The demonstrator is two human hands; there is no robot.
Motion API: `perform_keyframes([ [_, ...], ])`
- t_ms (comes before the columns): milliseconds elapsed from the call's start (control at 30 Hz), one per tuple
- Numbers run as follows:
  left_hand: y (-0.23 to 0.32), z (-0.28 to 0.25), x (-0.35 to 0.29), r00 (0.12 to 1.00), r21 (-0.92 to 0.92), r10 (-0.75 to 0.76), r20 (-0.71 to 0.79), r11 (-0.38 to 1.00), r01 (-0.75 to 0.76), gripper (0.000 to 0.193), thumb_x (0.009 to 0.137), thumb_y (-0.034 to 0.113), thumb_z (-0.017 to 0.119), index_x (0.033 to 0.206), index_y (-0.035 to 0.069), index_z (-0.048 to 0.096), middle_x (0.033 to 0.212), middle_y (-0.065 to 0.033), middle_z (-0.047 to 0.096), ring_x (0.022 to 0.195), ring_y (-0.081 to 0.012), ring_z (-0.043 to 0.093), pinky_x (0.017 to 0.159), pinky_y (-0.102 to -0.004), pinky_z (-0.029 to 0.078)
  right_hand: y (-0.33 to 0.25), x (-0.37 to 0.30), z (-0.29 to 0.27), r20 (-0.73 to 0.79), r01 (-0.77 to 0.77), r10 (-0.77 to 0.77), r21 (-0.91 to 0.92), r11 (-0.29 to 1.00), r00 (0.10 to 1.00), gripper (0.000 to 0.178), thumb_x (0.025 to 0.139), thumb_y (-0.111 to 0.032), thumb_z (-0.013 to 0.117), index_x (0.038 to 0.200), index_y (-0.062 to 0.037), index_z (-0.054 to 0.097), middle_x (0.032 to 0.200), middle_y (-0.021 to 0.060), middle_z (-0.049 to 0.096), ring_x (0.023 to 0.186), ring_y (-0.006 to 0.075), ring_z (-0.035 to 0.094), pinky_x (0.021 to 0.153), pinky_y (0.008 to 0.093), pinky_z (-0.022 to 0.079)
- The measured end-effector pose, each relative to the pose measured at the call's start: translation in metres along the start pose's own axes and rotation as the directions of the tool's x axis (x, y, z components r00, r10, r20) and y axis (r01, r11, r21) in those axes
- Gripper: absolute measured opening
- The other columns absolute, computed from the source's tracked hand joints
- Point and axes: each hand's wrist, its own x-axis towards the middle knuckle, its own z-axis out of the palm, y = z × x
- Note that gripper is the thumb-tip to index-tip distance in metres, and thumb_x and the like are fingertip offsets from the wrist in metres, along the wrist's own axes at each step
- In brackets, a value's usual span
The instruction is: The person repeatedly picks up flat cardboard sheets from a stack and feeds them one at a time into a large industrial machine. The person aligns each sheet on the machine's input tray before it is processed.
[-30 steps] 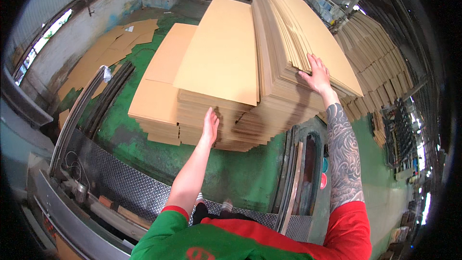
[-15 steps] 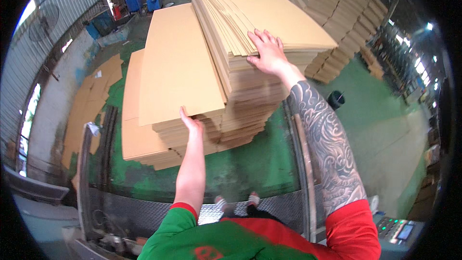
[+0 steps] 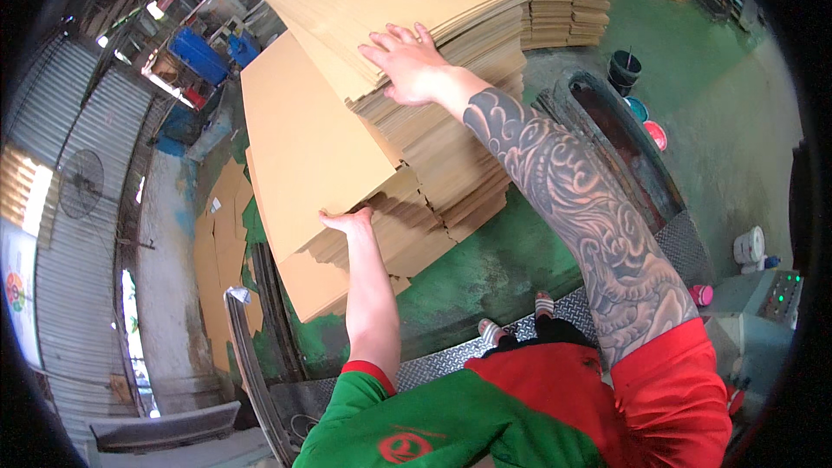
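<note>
Two stacks of flat brown cardboard sheets stand side by side in front of me. My right hand point(image 3: 409, 65) lies on the near corner of the taller stack point(image 3: 407, 0), fingers spread over its top sheets and the thumb by the edge. These upper sheets are slightly fanned. At the near edge of the lower stack point(image 3: 316, 139), my left hand point(image 3: 348, 219) grips the cardboard sheets, thumb on top and the other fingers mostly hidden underneath. A dark gap shows beneath the edge beside that hand.
More stacked cardboard point(image 3: 568, 0) stands at the far right. Nearby are a long dark machine frame point(image 3: 620, 147), a black bucket point(image 3: 624, 69) and a control box point(image 3: 763, 303). Loose cardboard point(image 3: 221, 251) lies at left beside a metal rail point(image 3: 260, 373). A tread-plate step point(image 3: 451, 351) is underfoot.
The view has swung, so the stacks appear rotated and the machine frame at right has come into sight. Both hands remain at the near edges of their stacks.
</note>
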Motion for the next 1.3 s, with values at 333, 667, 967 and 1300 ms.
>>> perform_keyframes([
  [333,-0.023,-0.003,0.029,0.999,0.225,-0.044,-0.006,0.973,0.045,0.071,0.097,0.057,0.060,0.152,0.013,0.050,0.159,-0.0098,0.048,0.146,-0.0321,0.042,0.124,-0.0601,0.026,0.003,0.001,0.009,-0.083,0.023,-0.019,0.046,0.999,0.996,0.081,0.090,-0.004,0.068,0.163,-0.0190,0.038,0.170,0.0108,0.033,0.161,0.0342,0.020,0.130,0.0620,0.011],
  [667,0.048,0.008,-0.001,0.992,0.430,-0.123,-0.031,0.894,0.124,0.086,0.093,0.051,0.073,0.159,0.010,0.035,0.165,-0.0135,0.037,0.148,-0.0348,0.038,0.118,-0.0591,0.031,0.002,0.002,0.002,-0.033,-0.007,0.008,0.038,0.999,0.999,0.091,0.086,0.017,0.052,0.166,-0.0217,0.032,0.175,0.0083,0.025,0.163,0.0317,0.016,0.132,0.0584,0.008],
  [967,0.158,-0.122,-0.202,0.960,0.227,-0.111,-0.257,0.959,0.171,0.066,0.088,0.033,0.086,0.141,0.007,0.057,0.138,-0.0130,0.058,0.127,-0.0299,0.056,0.105,-0.0501,0.051,0.007,0.009,0.017,-0.112,0.032,-0.030,0.009,0.999,0.993,0.075,0.095,0.003,0.054,0.164,-0.0217,0.037,0.170,0.0103,0.033,0.161,0.0341,0.023,0.129,0.0621,0.013],
  [1300,0.169,-0.340,-0.495,0.899,0.415,0.267,-0.347,0.903,-0.108,0.055,0.098,0.033,0.075,0.143,0.008,0.058,0.140,-0.0084,0.065,0.128,-0.0271,0.063,0.109,-0.0447,0.053,0.020,0.016,0.038,-0.222,0.119,-0.141,-0.110,0.987,0.965,0.082,0.090,0.008,0.055,0.164,-0.0217,0.034,0.171,0.0107,0.032,0.159,0.0362,0.025,0.128,0.0672,0.015],
])
